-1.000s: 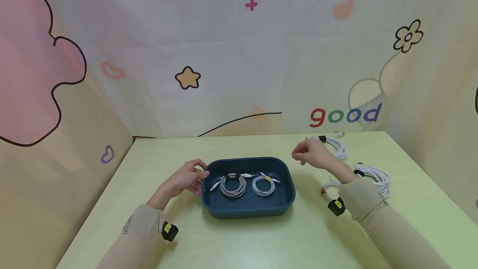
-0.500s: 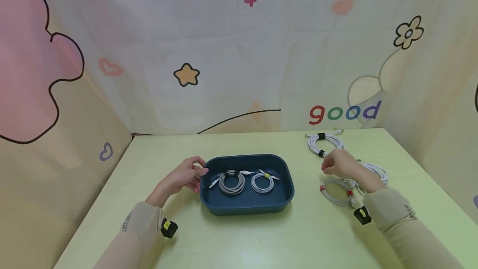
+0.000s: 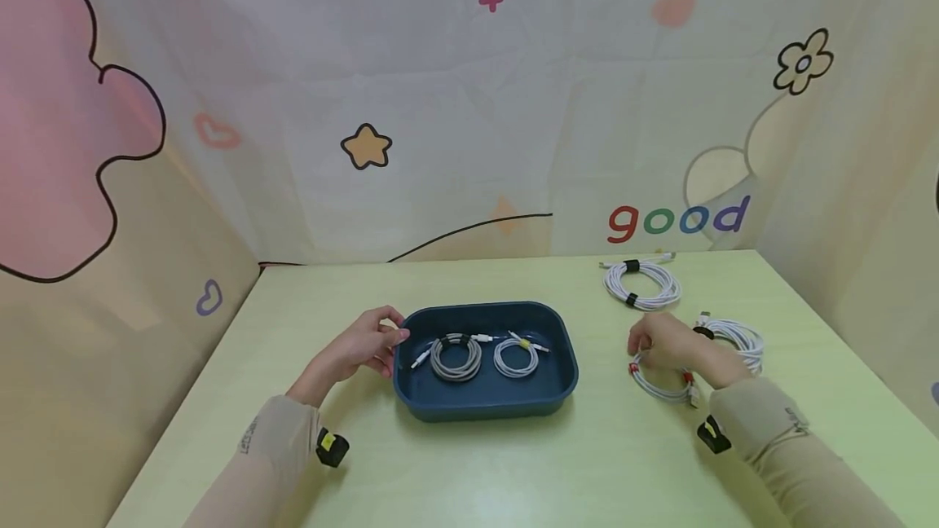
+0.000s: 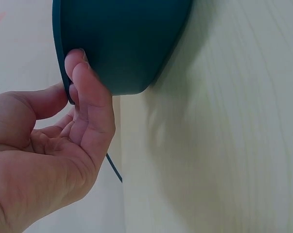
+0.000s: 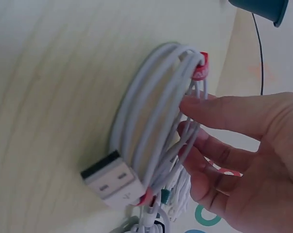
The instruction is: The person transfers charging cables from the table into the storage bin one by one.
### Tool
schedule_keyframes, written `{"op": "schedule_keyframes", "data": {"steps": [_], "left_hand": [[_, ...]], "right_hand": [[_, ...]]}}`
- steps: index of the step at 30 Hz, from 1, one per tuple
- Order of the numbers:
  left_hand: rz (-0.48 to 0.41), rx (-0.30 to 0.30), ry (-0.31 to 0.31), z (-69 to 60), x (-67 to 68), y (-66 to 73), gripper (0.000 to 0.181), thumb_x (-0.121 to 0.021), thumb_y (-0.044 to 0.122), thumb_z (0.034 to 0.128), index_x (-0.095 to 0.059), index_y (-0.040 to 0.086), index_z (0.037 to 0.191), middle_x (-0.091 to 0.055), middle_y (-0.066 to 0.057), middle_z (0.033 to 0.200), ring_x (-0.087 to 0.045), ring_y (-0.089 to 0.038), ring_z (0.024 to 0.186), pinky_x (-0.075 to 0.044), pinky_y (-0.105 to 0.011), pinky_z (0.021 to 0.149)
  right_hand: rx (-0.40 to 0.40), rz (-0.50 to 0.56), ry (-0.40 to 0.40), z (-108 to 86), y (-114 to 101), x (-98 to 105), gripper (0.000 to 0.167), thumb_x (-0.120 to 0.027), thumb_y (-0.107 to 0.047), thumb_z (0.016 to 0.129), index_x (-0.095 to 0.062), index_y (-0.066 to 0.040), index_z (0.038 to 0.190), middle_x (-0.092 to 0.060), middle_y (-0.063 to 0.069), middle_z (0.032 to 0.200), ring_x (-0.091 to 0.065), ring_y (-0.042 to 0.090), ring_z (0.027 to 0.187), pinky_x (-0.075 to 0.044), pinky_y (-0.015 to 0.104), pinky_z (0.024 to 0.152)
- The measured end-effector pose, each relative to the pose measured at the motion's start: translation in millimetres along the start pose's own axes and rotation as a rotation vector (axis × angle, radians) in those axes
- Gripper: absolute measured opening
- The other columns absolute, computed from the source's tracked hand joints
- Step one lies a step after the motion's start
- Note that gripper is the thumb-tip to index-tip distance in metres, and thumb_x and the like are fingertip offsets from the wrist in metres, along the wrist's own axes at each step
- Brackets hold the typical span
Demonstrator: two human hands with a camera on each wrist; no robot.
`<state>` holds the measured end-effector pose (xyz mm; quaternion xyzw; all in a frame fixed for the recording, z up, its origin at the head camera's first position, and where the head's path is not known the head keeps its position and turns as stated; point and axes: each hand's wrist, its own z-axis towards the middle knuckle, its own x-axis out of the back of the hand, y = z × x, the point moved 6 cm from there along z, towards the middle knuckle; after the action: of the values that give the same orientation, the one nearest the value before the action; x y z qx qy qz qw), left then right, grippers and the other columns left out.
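Observation:
My left hand (image 3: 364, 342) pinches the left rim of a dark blue bin (image 3: 484, 411), thumb on the rim and fingers against the outer wall (image 4: 122, 43). Inside the bin lie a grey coiled cable (image 3: 438, 365) with black ties and a thinner white coiled cable (image 3: 499, 367) with a yellow tie. On the right, my right hand (image 3: 663, 341) pinches the far side of a light grey USB cable coil (image 3: 660, 392) with red ties. The right wrist view shows the thumb and fingers around its strands, with the USB plug (image 5: 113, 179) near the table.
A white cable coil (image 3: 663, 300) with black ties lies at the back right of the table (image 3: 330, 487). Another thick white coil (image 3: 750, 341) lies just right of my right hand, partly hidden by it. A printed cloth (image 3: 455, 104) stands behind the table.
My right hand has moved right and down from beside the bin to the red-tied cable and now pinches it. My left hand stays on the bin's rim.

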<state>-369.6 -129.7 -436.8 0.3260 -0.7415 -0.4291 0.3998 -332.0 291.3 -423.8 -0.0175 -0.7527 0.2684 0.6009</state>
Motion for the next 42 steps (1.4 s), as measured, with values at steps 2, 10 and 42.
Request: {"op": "schedule_keyframes", "data": {"steps": [2,10,42], "left_hand": [[-0.002,0.002,0.003,-0.4,-0.8,-0.5,0.027,-0.053,0.017,0.0994,-0.042,0.005,0.121,-0.058,-0.011,0.08,-0.057,-0.015,0.05,-0.053,-0.025,0.05],[0.004,-0.007,-0.005,-3.2,-4.0,-3.8,0.031,-0.053,0.018,0.0997,-0.041,0.003,0.124,-0.058,-0.011,0.081,-0.057,-0.015,0.051,-0.053,-0.025,0.05],[-0.019,-0.006,-0.018,-1.6,-0.9,-0.2,0.029,-0.053,0.017,0.0994,-0.04,0.004,0.123,-0.057,-0.01,0.082,-0.057,-0.015,0.052,-0.054,-0.025,0.051]], "right_hand": [[0.001,-0.006,0.017,-0.2,1,-1,0.019,-0.068,0.009,0.068,-0.068,-0.006,0.081,-0.059,0.006,0.074,-0.049,0.015,0.07,-0.042,0.027,0.06],[-0.014,0.013,0.031,-3.1,6,-1,0.009,-0.074,0.0,0.073,-0.068,-0.005,0.078,-0.061,0.001,0.073,-0.05,0.013,0.07,-0.042,0.026,0.062],[-0.135,0.322,-0.019,2.0,2,36,0.024,-0.066,-0.009,0.089,-0.067,0.01,0.104,-0.07,0.01,0.08,-0.062,0.014,0.062,-0.058,0.028,0.061]]}}
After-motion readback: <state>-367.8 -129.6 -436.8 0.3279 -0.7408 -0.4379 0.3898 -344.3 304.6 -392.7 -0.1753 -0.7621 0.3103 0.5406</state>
